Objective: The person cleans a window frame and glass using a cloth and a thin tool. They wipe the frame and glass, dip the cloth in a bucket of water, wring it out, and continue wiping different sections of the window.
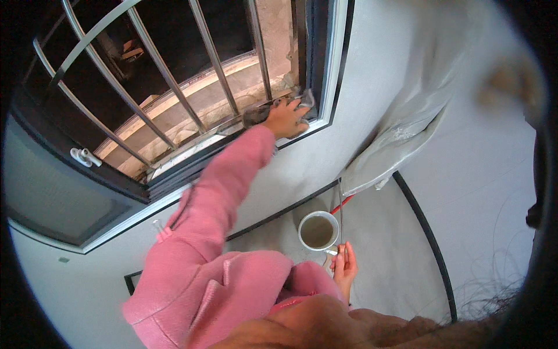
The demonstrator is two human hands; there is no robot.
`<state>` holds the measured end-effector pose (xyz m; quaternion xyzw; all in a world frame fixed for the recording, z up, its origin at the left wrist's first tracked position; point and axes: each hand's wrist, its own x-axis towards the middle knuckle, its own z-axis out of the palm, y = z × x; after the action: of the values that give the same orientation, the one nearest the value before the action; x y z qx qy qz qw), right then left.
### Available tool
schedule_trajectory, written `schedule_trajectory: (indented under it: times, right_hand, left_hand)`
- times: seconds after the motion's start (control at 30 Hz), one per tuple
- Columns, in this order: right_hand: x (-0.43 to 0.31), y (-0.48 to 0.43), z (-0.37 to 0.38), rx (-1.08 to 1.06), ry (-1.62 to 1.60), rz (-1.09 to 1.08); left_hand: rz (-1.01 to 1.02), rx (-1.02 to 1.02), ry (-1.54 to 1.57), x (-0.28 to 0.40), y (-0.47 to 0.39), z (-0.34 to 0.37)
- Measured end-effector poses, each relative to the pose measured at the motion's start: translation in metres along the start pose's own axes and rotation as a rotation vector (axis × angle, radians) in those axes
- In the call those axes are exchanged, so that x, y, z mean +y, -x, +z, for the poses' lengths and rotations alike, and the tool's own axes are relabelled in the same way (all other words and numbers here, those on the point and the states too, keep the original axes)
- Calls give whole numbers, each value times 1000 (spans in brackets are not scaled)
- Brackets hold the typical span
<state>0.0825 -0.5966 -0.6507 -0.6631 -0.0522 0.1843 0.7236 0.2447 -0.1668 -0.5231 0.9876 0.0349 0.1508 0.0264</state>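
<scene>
My left hand [287, 118], at the end of a pink sleeve, reaches to the lower right corner of the window frame [324, 118]. Its fingers are bent over a crumpled dark grey cloth [257, 115], part of which shows beyond the fingertips. Lower down, my right hand [345, 267] pinches a thin metal rod [341, 213] between its fingers. Close beside that hand is a white bucket [317, 231] with murky brownish liquid inside. A red strip [342, 204] shows behind the rod, partly hidden by the bucket.
Metal bars [213, 56] cross the window opening. A dark-framed sash [56, 174] with a white handle [85, 157] is at the left. Translucent plastic sheeting [392, 144] hangs against the wall to the right. Black edging [429, 235] runs along the grey floor [383, 244].
</scene>
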Motion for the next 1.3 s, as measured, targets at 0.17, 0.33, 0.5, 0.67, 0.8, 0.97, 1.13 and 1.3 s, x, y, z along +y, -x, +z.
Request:
schedule_trajectory:
  times: [0.17, 0.33, 0.5, 0.67, 0.8, 0.97, 1.13, 1.3]
  right_hand:
    - [-2, 11, 5, 14, -35, -62]
    - [-7, 8, 5, 4, 15, -87]
    - [-22, -11, 3, -150, -84, -122]
    - [-33, -15, 24, -306, -141, -250]
    - [-44, -4, 41, -282, -73, -121]
    - [-82, 7, 83, -500, -35, -145]
    - [-114, 26, 191, -1097, 16, -231]
    - [-104, 70, 280, -1502, 114, -427]
  left_hand:
    - [-58, -24, 19, -10, 21, 6]
    - [-89, 60, -31, -38, 128, -35]
    - [-317, 151, -104, -34, 259, -93]
    - [-314, 191, -288, -31, 328, -133]
    - [-374, 201, -261, -20, 366, -139]
    - [-560, 428, 192, 32, 405, -143]
    - [-842, 405, 929, 89, 429, -145]
    - [-899, 563, 1255, 108, 491, -134]
